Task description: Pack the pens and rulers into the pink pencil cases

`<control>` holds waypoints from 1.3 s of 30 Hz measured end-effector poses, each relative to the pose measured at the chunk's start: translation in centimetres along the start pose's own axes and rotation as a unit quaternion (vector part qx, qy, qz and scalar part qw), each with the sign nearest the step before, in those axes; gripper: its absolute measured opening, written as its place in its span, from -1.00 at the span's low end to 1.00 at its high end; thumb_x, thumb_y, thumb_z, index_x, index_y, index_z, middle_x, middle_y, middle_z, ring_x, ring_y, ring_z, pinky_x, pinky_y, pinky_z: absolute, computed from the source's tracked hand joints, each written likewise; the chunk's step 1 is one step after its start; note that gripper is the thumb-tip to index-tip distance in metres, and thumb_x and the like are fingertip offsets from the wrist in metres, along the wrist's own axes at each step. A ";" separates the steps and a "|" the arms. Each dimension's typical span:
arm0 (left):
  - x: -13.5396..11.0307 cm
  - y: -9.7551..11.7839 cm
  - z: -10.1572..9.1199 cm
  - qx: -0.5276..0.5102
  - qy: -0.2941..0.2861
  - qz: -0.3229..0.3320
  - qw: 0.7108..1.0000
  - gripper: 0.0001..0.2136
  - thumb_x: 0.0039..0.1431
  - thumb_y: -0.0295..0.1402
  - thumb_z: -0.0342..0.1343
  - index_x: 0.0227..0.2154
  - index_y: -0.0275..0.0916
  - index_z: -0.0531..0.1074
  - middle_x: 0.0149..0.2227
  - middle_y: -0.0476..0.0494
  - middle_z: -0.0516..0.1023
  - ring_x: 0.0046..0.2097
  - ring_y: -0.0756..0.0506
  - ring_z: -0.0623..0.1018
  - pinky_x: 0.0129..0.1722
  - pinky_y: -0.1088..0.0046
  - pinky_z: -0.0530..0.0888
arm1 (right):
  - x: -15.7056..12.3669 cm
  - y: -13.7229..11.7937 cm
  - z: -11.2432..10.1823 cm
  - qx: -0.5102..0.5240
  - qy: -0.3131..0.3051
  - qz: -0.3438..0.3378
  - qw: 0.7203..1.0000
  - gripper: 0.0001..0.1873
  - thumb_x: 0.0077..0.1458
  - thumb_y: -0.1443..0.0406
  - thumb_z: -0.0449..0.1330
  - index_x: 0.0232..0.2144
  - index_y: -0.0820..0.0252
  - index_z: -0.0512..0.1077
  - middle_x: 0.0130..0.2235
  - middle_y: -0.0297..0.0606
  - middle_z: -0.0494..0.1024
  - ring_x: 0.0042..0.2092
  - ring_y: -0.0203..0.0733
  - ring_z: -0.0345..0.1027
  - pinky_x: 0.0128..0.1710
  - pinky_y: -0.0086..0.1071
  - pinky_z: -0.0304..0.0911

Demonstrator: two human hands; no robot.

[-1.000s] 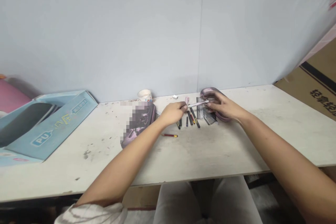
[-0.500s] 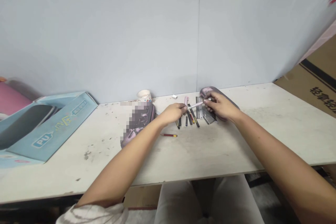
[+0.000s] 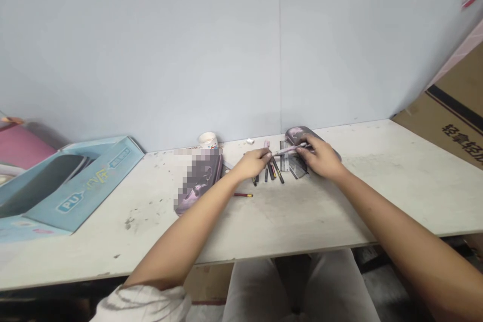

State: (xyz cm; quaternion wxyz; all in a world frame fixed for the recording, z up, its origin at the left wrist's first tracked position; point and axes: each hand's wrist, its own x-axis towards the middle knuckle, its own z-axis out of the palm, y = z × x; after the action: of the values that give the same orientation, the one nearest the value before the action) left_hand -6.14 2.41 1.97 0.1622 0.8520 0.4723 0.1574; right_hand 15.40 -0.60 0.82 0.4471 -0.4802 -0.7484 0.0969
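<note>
L hand (image 3: 251, 163) & R hand (image 3: 322, 157) both pinch a slim pink pen (image 3: 290, 150), fingers closed narrow on it, one hand at each end (can't tell if it's capped). Just below L fingertips, dark pens (image 3: 271, 171) lie loose. Under R fingers: a ruler (image 3: 286, 156) & shiny mauve pencil case (image 3: 302, 135). Red pencil (image 3: 242, 194) lies further below L fingers, apart.

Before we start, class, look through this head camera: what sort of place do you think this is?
Probably a plain workroom rather than a home: a scuffed white table against a bare panelled wall, a printed cardboard carton beside it, and a pencil case with pens laid out.
</note>
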 end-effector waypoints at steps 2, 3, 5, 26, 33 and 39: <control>0.2 0.4 0.4 -0.110 -0.050 -0.003 0.993 -0.68 0.19 -0.21 -0.22 -0.43 -0.26 0.38 -0.55 -0.01 0.33 -0.49 0.02 0.30 -0.44 0.51 0.25 | 0.0 -0.4 -0.5 0.017 -0.009 0.001 1.000 -0.84 0.03 0.29 0.06 -0.30 0.14 0.37 -0.31 -0.30 0.50 -0.29 -0.22 0.35 -0.28 -0.39 0.19; 0.2 0.6 0.6 -0.142 -0.060 -0.001 0.988 -0.69 0.17 -0.21 -0.20 -0.45 -0.26 0.37 -0.57 0.01 0.30 -0.51 0.03 0.27 -0.46 0.52 0.23 | 0.0 -0.5 -0.7 0.015 -0.016 0.010 1.000 -0.85 0.03 0.27 0.06 -0.33 0.14 0.37 -0.36 -0.32 0.50 -0.33 -0.23 0.35 -0.32 -0.40 0.18; 0.3 0.9 0.8 -0.159 -0.047 0.009 0.986 -0.75 0.12 -0.23 -0.12 -0.45 -0.26 0.37 -0.57 0.03 0.27 -0.50 0.03 0.26 -0.47 0.53 0.21 | -0.1 -0.6 -1.0 -0.018 -0.024 0.045 0.999 -0.78 0.05 0.17 0.04 -0.47 0.16 0.38 -0.51 -0.33 0.45 -0.43 -0.23 0.31 -0.41 -0.40 0.15; 0.8 -2.9 1.3 0.252 0.046 0.028 0.966 -0.56 0.12 -0.12 -0.10 -0.02 -0.30 0.21 0.04 -0.32 0.31 0.09 -0.24 0.24 0.12 0.03 0.02 | -0.7 -2.7 5.6 -0.292 -0.208 0.167 0.919 -0.37 0.19 0.09 -0.35 -0.30 0.28 0.44 -0.32 0.05 0.53 -0.26 -0.01 0.42 -0.27 -0.24 0.18; -6.7 -11.6 -7.0 0.220 0.108 -0.350 0.904 -0.27 -0.13 0.18 -0.04 -0.10 -0.42 0.30 -0.10 -0.52 0.41 -0.04 -0.37 0.40 -0.15 0.18 0.35 | -0.1 3.7 0.7 -0.373 -0.098 0.215 0.897 -0.43 0.12 0.01 -0.18 0.06 0.15 0.22 0.00 0.02 0.32 -0.03 0.12 0.23 -0.15 -0.12 0.17; -9.1 -14.3 -6.8 -0.120 0.056 -0.425 0.896 -0.40 -0.36 0.21 0.10 -0.48 -0.31 0.43 -0.35 -0.35 0.56 -0.28 -0.26 0.53 -0.36 0.36 0.40 | -0.6 1.1 4.4 -0.345 -0.101 0.178 0.916 -0.43 0.12 0.03 -0.14 0.05 0.22 0.23 -0.02 0.08 0.31 0.00 0.15 0.17 -0.13 -0.08 0.17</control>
State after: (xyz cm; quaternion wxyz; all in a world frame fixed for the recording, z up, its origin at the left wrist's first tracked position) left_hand -24.40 2.68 0.96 0.2878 0.5340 0.7751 0.1768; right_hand 12.85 0.75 -2.71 0.1512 -0.7176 -0.6786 -0.0416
